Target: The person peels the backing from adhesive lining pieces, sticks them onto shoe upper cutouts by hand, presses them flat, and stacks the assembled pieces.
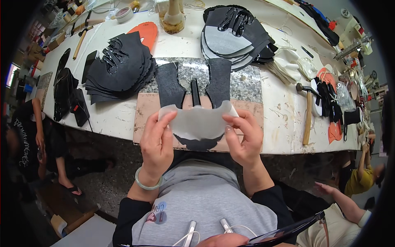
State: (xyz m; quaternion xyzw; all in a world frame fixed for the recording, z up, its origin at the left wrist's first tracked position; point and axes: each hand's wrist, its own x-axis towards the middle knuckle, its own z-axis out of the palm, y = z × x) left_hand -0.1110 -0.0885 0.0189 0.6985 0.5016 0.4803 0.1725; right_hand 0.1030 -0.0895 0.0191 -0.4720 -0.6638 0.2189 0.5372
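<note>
In front of me a thin, whitish, curved sheet piece point(197, 123) is stretched between my hands. My left hand point(158, 138) pinches its left corner between thumb and fingers, and my right hand point(243, 138) pinches the right corner. Beneath the sheet lies a black shoe-upper piece point(169, 84) with two wings spread apart; its middle is hidden by the sheet, and its dark lower edge shows below. A narrow black strip point(195, 92) stands out between the wings. The upper rests on a pinkish board point(147, 111) and a speckled stone slab point(247, 84).
Stacks of black upper pieces point(123, 76) lie left and of black-and-grey pieces point(226, 39) beyond the slab. A jar with a brush point(173, 22) stands at the back. To the right are white pieces point(286, 61) and a hammer point(307, 115). Other people are on both sides.
</note>
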